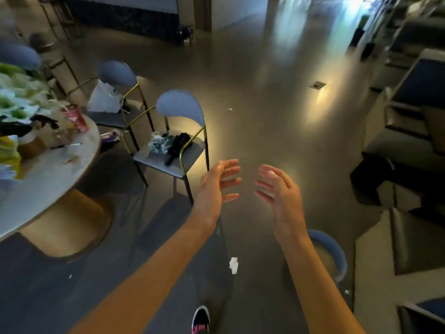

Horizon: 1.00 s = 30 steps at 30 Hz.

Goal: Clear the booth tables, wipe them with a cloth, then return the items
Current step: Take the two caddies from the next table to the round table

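Observation:
My left hand (pixel 218 186) and my right hand (pixel 277 189) are stretched out in front of me over the floor, palms facing each other, fingers straight and spread, holding nothing. A round white table (pixel 48 179) at the left carries a red cup (pixel 77 118), flowers (pixel 16 97) and other blurred items. Booth seating (pixel 419 92) with dark blue cushions runs along the right edge. A crumpled cloth (pixel 160 144) and a black item (pixel 179 145) lie on the seat of the nearest blue chair (pixel 179 109).
A second blue chair (pixel 116 74) behind holds a white plastic bag (pixel 103 97). A third blue chair back (pixel 332 251) stands by my right forearm. A white paper scrap (pixel 233 265) lies on the floor. My shoe (pixel 201 319) shows at the bottom.

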Motion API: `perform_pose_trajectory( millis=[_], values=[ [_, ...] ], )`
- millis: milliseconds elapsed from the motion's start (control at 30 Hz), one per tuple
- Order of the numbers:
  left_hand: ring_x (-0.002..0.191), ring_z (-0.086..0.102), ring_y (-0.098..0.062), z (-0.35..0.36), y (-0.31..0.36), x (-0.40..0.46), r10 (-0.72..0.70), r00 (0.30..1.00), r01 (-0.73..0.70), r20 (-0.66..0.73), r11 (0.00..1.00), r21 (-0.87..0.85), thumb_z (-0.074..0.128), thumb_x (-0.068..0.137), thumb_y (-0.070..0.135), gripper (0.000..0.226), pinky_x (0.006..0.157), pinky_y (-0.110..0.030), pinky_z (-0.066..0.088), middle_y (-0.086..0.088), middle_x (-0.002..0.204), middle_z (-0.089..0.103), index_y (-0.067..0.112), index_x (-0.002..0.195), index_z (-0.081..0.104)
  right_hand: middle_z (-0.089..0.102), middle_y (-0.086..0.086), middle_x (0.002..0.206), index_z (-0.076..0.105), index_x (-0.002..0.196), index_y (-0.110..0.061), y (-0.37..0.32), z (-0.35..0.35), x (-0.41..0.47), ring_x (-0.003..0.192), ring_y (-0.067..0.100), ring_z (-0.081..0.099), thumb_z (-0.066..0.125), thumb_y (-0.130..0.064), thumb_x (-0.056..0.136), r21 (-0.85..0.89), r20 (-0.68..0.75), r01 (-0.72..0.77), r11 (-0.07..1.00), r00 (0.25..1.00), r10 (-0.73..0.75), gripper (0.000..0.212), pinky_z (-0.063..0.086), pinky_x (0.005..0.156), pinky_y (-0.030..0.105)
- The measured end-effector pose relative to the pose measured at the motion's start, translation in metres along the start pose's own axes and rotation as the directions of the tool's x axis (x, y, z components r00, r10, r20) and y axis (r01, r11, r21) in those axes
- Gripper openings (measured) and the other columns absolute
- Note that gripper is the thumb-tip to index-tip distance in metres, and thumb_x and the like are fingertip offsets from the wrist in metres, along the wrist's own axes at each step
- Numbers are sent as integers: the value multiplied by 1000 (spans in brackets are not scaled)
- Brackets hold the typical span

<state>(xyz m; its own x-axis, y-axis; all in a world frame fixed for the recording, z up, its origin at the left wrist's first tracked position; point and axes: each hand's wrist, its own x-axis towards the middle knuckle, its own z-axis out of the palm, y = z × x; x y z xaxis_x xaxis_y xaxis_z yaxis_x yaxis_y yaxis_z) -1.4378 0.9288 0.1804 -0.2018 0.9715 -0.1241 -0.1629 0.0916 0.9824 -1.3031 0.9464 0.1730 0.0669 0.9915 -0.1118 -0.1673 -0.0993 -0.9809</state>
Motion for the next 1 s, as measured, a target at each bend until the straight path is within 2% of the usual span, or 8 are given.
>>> perform_pose_trajectory(
  millis=[133,267,467,633,800,867,1000],
  values=[
    [105,70,-20,19,10,80,-53,995,54,89,999,-8,30,108,39,43,91,-45,56,2,116,74,27,109,71,71,0,111,69,112,-17,-10,3,64,103,19,68,48,-16,104,44,-151,11,999,989,-4,23,55,84,31],
    [102,70,-18,61,4,144,-87,972,92,217,996,-12,30,108,38,45,81,-37,57,0,116,74,23,113,71,70,7,117,66,119,-10,-16,-17,113,103,20,67,46,-14,104,63,-261,-2,998,965,18,26,56,84,30],
    [105,69,-20,154,-9,244,-111,915,105,387,994,36,28,108,40,48,78,-34,56,-3,122,71,16,123,67,70,2,115,67,118,-14,-19,-81,209,102,17,68,45,-19,105,54,-427,36,998,904,-10,26,58,76,23],
    [103,70,-17,251,-9,331,-88,889,61,449,995,73,36,89,56,53,79,-36,57,2,119,73,24,117,69,70,0,113,66,116,-16,-45,-151,316,104,17,67,45,-21,105,84,-478,81,993,878,-31,24,57,77,23],
    [104,70,-16,341,1,399,-79,863,42,499,996,84,36,90,55,52,79,-33,58,3,119,72,25,117,68,68,-1,115,66,111,-23,-82,-214,404,105,15,66,45,-23,105,66,-506,119,991,859,-70,21,56,85,29],
    [105,70,-16,375,-1,421,-93,849,48,520,994,100,36,95,56,50,81,-35,57,4,120,72,26,118,68,69,-2,114,66,108,-25,-91,-237,434,104,14,66,45,-22,105,78,-526,113,990,849,-55,21,56,84,28],
    [107,70,-16,434,-12,460,-124,802,65,585,991,121,36,87,59,58,80,-34,57,4,121,72,25,122,67,69,-4,114,66,115,-22,-94,-273,478,102,10,67,45,-23,105,87,-575,115,990,817,-44,23,56,76,21]
  ],
)
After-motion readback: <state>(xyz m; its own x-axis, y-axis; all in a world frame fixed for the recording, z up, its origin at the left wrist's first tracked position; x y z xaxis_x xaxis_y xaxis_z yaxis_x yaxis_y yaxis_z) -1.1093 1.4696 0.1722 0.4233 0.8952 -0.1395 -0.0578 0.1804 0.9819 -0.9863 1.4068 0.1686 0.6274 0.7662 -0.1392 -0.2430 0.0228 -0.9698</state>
